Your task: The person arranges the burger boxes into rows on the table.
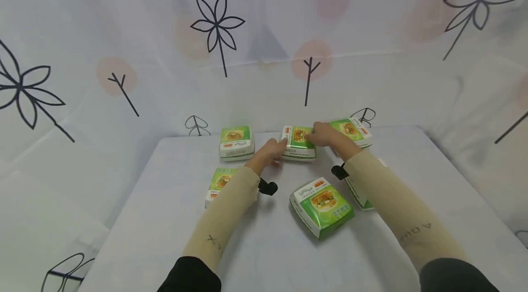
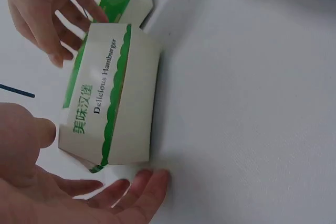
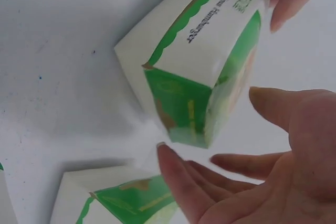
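Observation:
At the back middle of the table, a green and white hamburger box (image 1: 299,151) lies between my two hands. My left hand (image 1: 268,153) is at its left end; in the left wrist view the left hand (image 2: 79,198) has its thumb beside the top edge and its fingers spread loosely round the near end of the box (image 2: 115,93). My right hand (image 1: 326,136) is at the opposite end. In the right wrist view the right hand (image 3: 257,166) has thumb and fingers apart, and a gap shows between them and the box (image 3: 194,51).
One similar box (image 1: 236,143) lies back left, another box (image 1: 352,130) back right behind the right hand. A box (image 1: 218,182) and a further box (image 1: 358,191) are partly hidden by the sleeves. Nearer lies a tilted box (image 1: 323,207). Patterned cloth (image 1: 264,81) hangs behind the white table.

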The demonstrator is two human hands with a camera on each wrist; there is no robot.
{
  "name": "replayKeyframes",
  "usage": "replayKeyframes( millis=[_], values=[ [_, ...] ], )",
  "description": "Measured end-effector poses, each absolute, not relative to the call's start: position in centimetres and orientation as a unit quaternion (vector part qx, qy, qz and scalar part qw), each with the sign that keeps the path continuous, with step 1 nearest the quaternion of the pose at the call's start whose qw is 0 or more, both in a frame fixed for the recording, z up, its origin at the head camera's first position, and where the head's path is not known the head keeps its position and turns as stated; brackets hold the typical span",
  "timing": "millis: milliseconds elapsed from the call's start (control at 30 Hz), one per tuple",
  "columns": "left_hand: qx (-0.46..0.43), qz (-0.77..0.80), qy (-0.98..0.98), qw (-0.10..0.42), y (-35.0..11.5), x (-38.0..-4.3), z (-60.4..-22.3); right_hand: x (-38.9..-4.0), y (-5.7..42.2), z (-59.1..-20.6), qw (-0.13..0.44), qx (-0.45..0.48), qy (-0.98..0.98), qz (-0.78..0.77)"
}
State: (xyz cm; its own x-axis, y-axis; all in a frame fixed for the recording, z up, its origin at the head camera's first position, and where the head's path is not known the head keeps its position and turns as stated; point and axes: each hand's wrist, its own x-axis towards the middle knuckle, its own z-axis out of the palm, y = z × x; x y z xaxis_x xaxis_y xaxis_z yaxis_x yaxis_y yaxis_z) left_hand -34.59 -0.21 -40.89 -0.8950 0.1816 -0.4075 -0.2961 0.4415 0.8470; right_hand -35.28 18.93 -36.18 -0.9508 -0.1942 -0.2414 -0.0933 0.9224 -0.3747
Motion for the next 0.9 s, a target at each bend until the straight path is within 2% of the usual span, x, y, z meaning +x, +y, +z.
replayKeyframes(
  millis=[167,433,667,900],
  values=[
    [-0.032,0.525,0.82,0.227,-0.2,-34.8,-41.3,-35.1,18.5,-36.1,0.165,-0.078,0.967,-0.177],
    [-0.009,0.505,0.818,0.277,0.7,-34.0,-41.3,-36.9,19.3,-37.3,0.16,-0.096,0.966,-0.182],
    [-0.012,0.481,0.852,0.208,0.5,-34.7,-40.5,-35.1,19.6,-36.8,0.163,-0.071,0.965,-0.194],
    [0.011,0.499,0.846,0.189,0.5,-36.3,-41.4,-33.9,19.0,-37.0,0.176,-0.054,0.957,-0.226]
  ],
)
